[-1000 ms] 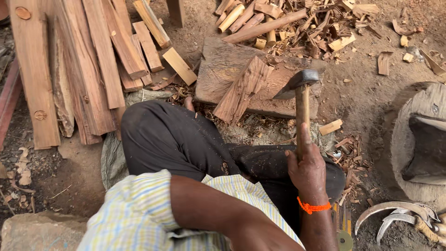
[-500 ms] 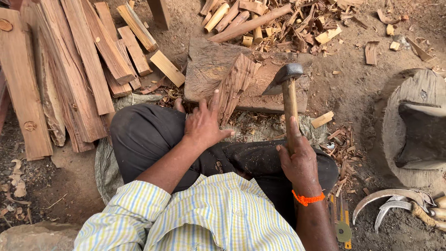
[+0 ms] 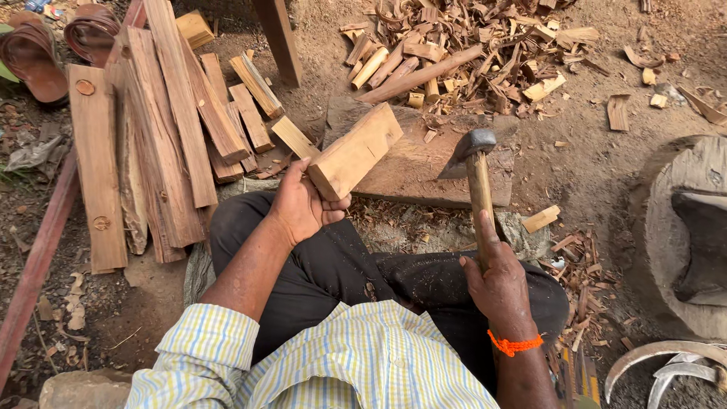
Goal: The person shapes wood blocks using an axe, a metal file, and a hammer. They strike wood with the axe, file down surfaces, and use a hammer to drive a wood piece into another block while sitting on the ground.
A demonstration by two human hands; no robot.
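My left hand (image 3: 303, 208) grips the near end of a thick pale wooden block (image 3: 356, 150) and holds it tilted above the flat chopping slab (image 3: 424, 163). In my right hand (image 3: 496, 276) is the wooden handle of a small axe (image 3: 473, 163); its dark metal head hovers over the right part of the slab. I sit cross-legged in dark trousers, with the slab just beyond my knees.
A stack of rough planks (image 3: 163, 129) lies to the left. Wood chips and offcuts (image 3: 462, 53) are heaped beyond the slab. A round wooden stump (image 3: 693, 227) stands at the right, and curved blades (image 3: 666, 363) lie at the lower right.
My left hand reached forward to the slab and lifted the wooden block, turning it up. The axe stays in my right hand, near the slab's right side.
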